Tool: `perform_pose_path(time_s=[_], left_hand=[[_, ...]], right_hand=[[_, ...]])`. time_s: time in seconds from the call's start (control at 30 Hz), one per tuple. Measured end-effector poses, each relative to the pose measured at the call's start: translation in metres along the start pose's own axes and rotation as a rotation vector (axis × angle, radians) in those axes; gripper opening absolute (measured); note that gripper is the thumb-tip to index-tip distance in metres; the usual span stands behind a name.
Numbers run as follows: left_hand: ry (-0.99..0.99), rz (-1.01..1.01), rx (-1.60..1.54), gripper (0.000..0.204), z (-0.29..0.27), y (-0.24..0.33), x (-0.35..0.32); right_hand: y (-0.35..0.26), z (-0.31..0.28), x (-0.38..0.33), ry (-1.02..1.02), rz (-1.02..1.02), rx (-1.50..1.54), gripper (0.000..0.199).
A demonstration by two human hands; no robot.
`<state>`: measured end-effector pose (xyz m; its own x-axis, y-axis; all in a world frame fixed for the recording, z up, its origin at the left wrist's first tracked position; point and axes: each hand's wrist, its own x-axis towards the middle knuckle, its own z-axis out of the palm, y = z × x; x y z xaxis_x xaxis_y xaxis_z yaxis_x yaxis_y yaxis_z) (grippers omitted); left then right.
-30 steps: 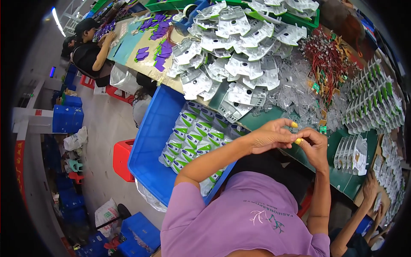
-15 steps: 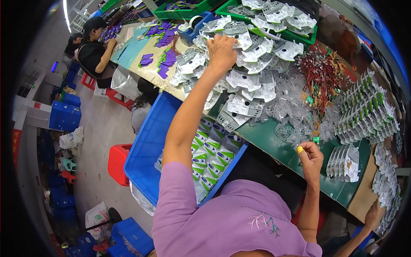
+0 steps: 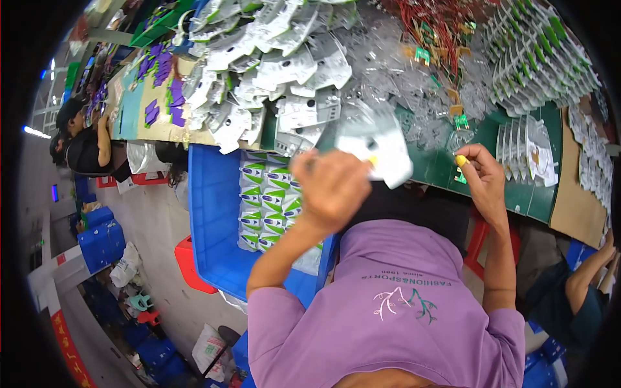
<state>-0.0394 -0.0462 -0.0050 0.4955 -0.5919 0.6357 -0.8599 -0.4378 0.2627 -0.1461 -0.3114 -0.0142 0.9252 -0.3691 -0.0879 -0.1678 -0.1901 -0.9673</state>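
Observation:
My left hand point(image 3: 333, 191), smeared by motion, is closed on a white plastic shell point(image 3: 390, 155) with a dark round hole. It hangs over the bench's front edge, between the blue bin and my right hand. At the right, my right hand point(image 3: 486, 187) pinches a small clear plastic piece point(image 3: 460, 140); a yellow cover sits on one fingertip. A small green circuit board point(image 3: 460, 121) lies just beyond those fingers. Behind my left hand a large heap of similar white shells point(image 3: 284, 72) covers the bench. Loose clear plastic parts point(image 3: 381, 68) lie to its right.
A blue bin point(image 3: 223, 258) holding rows of bagged white-green items stands left of me. Red wires point(image 3: 424, 22) with boards lie at the back. Nested shells point(image 3: 527, 152) stand right on the green bench top point(image 3: 430, 169). Co-workers point(image 3: 87, 145) are at far left; another person's hands point(image 3: 595, 262) show at right.
My left hand has come back from the heap toward me, bringing a white shell. My right hand keeps its pinch near the bench edge. The whole view has shifted.

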Motion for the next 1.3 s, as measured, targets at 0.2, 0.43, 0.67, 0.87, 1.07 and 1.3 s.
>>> perform_pose_path(time_s=[0.2,0.43,0.67,0.87,1.07,1.3], left_hand=[[-0.18,0.04,-0.033,0.028,0.054,0.046,-0.05],[-0.29,-0.007,-0.089,0.03,0.061,0.042,-0.046],[-0.244,-0.062,-0.548,0.023,0.061,-0.002,-0.001],[0.041,-0.293,-0.319,0.022,0.103,-0.022,0.023],[0.095,-0.405,-0.377,0.02,0.091,-0.026,0.016],[-0.008,-0.229,-0.174,0.031,0.072,-0.036,-0.011]], right_hand=[[-0.017,0.018,-0.003,-0.172,-0.228,-0.412,0.013],[0.002,0.055,0.003,-0.254,-0.576,-0.791,0.019],[0.003,0.054,-0.001,-0.324,-0.61,-0.855,0.019],[-0.002,0.056,-0.005,-0.304,-0.575,-0.881,0.024],[0.0,0.052,-0.004,-0.286,-0.562,-0.856,0.024],[-0.004,0.051,-0.003,-0.292,-0.572,-0.856,0.024]])
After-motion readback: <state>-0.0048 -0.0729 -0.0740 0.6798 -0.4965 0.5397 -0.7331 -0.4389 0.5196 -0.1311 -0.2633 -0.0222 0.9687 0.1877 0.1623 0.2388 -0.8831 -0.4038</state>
